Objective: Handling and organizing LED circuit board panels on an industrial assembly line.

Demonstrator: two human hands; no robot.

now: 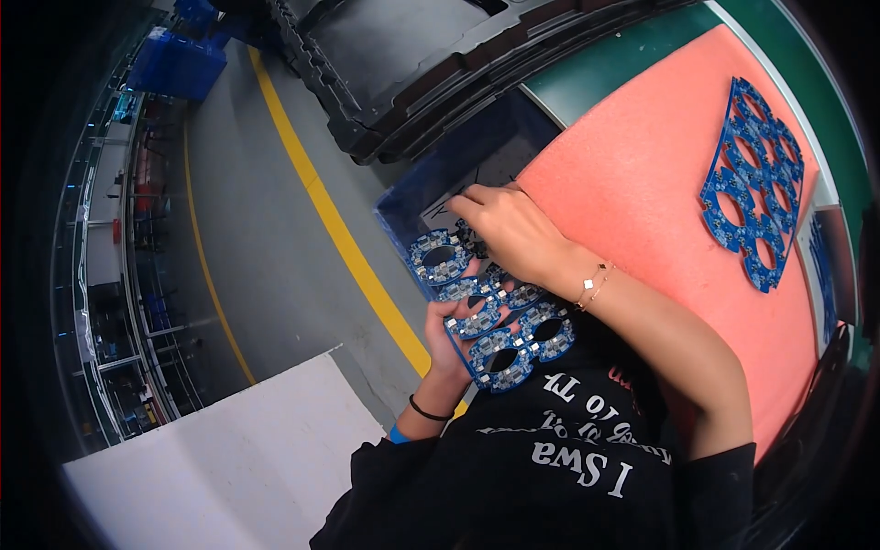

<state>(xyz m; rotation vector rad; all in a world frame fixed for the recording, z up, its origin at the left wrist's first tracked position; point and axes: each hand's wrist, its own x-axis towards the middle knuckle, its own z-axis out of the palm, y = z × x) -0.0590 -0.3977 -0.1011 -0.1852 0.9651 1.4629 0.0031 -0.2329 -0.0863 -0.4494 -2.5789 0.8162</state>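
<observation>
My left hand (447, 335) grips a blue circuit board panel (502, 362) by its left side, close in front of my body. The panel is made of joined ring-shaped boards with round holes, crowded with small parts, and its fingers show through some holes. Over the panel's far end is my right hand (513, 229), palm down with bent, closed fingers. Its fingertips are partly hidden, so what they pinch cannot be made out. Beneath and beyond both hands stands a blue bin (396, 223) with a marked white sheet (449, 206) inside.
Another blue circuit board panel (729, 174) lies on a pink foam mat (632, 147) to the right, on a green table (587, 78). Black plastic trays (367, 119) stand at the far side. A white surface (247, 458) is at the lower left, beside a grey floor with yellow lines (316, 188).
</observation>
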